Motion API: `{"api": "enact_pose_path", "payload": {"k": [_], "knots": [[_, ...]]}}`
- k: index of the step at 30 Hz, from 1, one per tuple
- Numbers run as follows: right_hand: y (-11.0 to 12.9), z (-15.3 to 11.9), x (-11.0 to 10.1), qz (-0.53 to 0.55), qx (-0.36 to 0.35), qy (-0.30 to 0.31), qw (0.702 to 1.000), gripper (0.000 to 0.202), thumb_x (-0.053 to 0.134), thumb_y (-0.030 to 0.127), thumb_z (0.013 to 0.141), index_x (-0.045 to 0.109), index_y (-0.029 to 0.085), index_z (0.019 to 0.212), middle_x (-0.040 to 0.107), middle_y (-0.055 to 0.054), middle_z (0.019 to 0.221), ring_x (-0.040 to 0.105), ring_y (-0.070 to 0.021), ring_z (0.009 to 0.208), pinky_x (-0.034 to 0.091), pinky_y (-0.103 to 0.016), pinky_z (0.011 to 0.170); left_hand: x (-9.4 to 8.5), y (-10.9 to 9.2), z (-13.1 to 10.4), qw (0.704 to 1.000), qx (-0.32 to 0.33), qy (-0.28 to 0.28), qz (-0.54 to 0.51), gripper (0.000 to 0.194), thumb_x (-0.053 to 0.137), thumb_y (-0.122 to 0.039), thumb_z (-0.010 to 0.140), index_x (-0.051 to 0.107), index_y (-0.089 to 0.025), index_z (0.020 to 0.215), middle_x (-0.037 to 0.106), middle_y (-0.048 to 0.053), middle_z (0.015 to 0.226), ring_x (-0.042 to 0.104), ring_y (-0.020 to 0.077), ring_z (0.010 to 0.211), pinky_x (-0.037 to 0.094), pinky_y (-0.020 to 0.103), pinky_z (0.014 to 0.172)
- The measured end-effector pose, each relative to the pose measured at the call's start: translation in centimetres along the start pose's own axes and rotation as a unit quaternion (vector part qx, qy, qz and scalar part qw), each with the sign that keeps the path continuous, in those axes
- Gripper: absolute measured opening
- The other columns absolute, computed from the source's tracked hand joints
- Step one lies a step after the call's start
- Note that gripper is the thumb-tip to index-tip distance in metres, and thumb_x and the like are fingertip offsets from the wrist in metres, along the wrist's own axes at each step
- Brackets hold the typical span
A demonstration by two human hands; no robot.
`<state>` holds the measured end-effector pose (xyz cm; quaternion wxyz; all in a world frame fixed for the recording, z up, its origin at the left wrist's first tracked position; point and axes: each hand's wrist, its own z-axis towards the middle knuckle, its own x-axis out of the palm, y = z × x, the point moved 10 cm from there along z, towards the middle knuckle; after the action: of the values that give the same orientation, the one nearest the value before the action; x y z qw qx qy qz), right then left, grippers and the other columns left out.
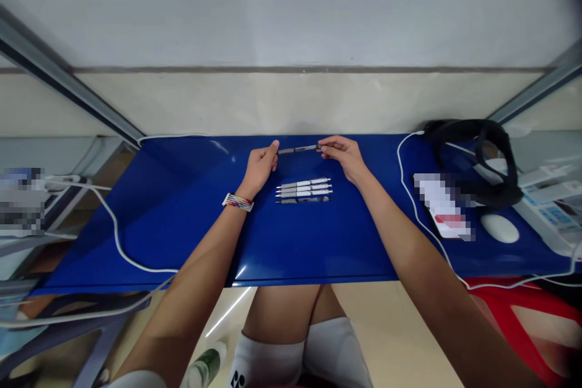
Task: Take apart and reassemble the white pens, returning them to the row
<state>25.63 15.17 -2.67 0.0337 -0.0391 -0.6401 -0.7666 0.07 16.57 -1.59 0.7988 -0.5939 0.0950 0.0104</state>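
A dark pen with a clear barrel (pixel 297 150) is held level above the blue table, near its back edge. My left hand (pixel 262 165) pinches its left end between thumb and fingers. At its right end, the fingertips of my right hand (pixel 341 154) are closed on it. Nearer to me, several white-and-grey pens (pixel 304 187) lie side by side, points to the left. Just in front of that row lies one dark pen (pixel 304 199), parallel to the others. A colourful band circles my left wrist.
On the right of the blue table (pixel 313 248) lie a phone with a blurred screen (pixel 441 206), a white mouse (pixel 499 228) and a black headband-like device (pixel 495 163). White cables (pixel 404 176) run along both sides. A wall rises behind. A bottle (pixel 204 367) stands below.
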Motion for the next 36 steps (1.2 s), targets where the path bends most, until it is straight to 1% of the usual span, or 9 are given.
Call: {"api": "enact_pose_path", "payload": {"k": [4, 9, 14, 19, 23, 28, 30, 33, 36], "knots": [[-0.2, 0.1, -0.1, 0.001, 0.008, -0.001, 1.0, 0.033, 0.099, 0.047, 0.071, 0.088, 0.026, 0.093, 0.084, -0.005, 0.088, 0.079, -0.0224, 0.088, 0.064, -0.036, 0.079, 0.0, 0.1, 0.1, 1.0, 0.002, 0.003, 0.001, 0.072, 0.067, -0.077, 0.1, 0.055, -0.022, 0.055, 0.054, 0.0, 0.051, 0.049, 0.0118, 0.051, 0.041, 0.028, 0.055], [-0.4, 0.1, -0.4, 0.02, 0.012, -0.014, 1.0, 0.033, 0.101, 0.046, 0.07, 0.088, 0.026, 0.093, 0.084, -0.004, 0.086, 0.076, -0.0188, 0.079, 0.062, -0.033, 0.076, 0.5, 0.8, 0.1, 0.997, -0.022, 0.022, -0.076, 0.037, 0.089, -0.056, 0.086, 0.075, -0.022, 0.092, 0.067, -0.001, 0.07, 0.064, 0.0132, 0.06, 0.051, 0.026, 0.06], [-0.5, 0.1, -0.4, 0.012, 0.013, -0.013, 1.0, 0.033, 0.099, 0.047, 0.071, 0.088, 0.025, 0.094, 0.084, -0.005, 0.087, 0.076, -0.0192, 0.079, 0.062, -0.034, 0.076, 0.7, 0.6, 0.0, 0.994, -0.023, 0.031, -0.099, 0.031, 0.077, -0.05, 0.096, 0.076, -0.021, 0.108, 0.068, 0.001, 0.076, 0.065, 0.014, 0.063, 0.054, 0.028, 0.062], [-0.6, 0.1, -0.5, 0.009, 0.019, -0.02, 1.0, 0.034, 0.099, 0.047, 0.072, 0.087, 0.025, 0.094, 0.084, -0.005, 0.089, 0.075, -0.0193, 0.078, 0.064, -0.035, 0.077, 0.0, -0.3, -0.1, 0.997, 0.021, -0.013, -0.072, 0.058, 0.093, -0.027, 0.079, 0.067, -0.027, 0.131, 0.076, 0.004, 0.103, 0.074, 0.0169, 0.086, 0.058, 0.029, 0.076], [-0.4, 0.0, -0.5, 0.01, 0.013, -0.018, 1.0, 0.032, 0.099, 0.046, 0.071, 0.087, 0.026, 0.093, 0.084, -0.005, 0.088, 0.075, -0.02, 0.079, 0.064, -0.035, 0.077, 0.1, 0.3, -0.1, 0.998, -0.002, -0.011, -0.06, 0.033, 0.078, -0.043, 0.096, 0.071, -0.024, 0.122, 0.071, 0.003, 0.083, 0.072, 0.0187, 0.079, 0.052, 0.027, 0.066], [-0.4, 0.1, -0.7, 0.02, 0.011, -0.027, 0.999, 0.033, 0.099, 0.048, 0.071, 0.087, 0.027, 0.093, 0.085, -0.004, 0.091, 0.074, -0.0187, 0.076, 0.063, -0.036, 0.076, 0.0, -0.5, 0.0, 0.998, 0.033, -0.003, -0.053, 0.069, 0.09, -0.021, 0.074, 0.067, -0.029, 0.139, 0.074, 0.011, 0.135, 0.076, 0.0238, 0.109, 0.059, 0.03, 0.079], [-0.4, 0.0, -0.6, 0.022, 0.009, -0.024, 0.999, 0.034, 0.099, 0.049, 0.072, 0.087, 0.027, 0.095, 0.085, -0.005, 0.092, 0.073, -0.018, 0.075, 0.063, -0.035, 0.076, 0.2, -0.5, 0.0, 0.998, 0.028, 0.004, -0.058, 0.061, 0.088, -0.023, 0.077, 0.07, -0.027, 0.136, 0.078, 0.011, 0.127, 0.076, 0.0225, 0.102, 0.059, 0.031, 0.08], [-0.3, 0.0, -0.4, 0.014, 0.007, -0.017, 1.0, 0.034, 0.099, 0.049, 0.073, 0.087, 0.027, 0.095, 0.085, -0.005, 0.091, 0.073, -0.0184, 0.076, 0.063, -0.035, 0.076, 0.8, 0.1, 0.0, 0.997, 0.0, 0.028, -0.07, 0.035, 0.081, -0.038, 0.092, 0.078, -0.021, 0.123, 0.08, 0.007, 0.091, 0.074, 0.0192, 0.082, 0.059, 0.031, 0.078], [-0.3, 0.0, -0.4, 0.001, 0.007, -0.019, 1.0, 0.032, 0.097, 0.049, 0.074, 0.087, 0.026, 0.094, 0.085, -0.005, 0.091, 0.074, -0.019, 0.076, 0.063, -0.036, 0.076, 1.0, 0.6, -0.1, 0.997, -0.015, 0.03, -0.075, 0.035, 0.081, -0.052, 0.095, 0.081, -0.019, 0.107, 0.077, 0.006, 0.08, 0.071, 0.0172, 0.074, 0.059, 0.03, 0.074]]}}
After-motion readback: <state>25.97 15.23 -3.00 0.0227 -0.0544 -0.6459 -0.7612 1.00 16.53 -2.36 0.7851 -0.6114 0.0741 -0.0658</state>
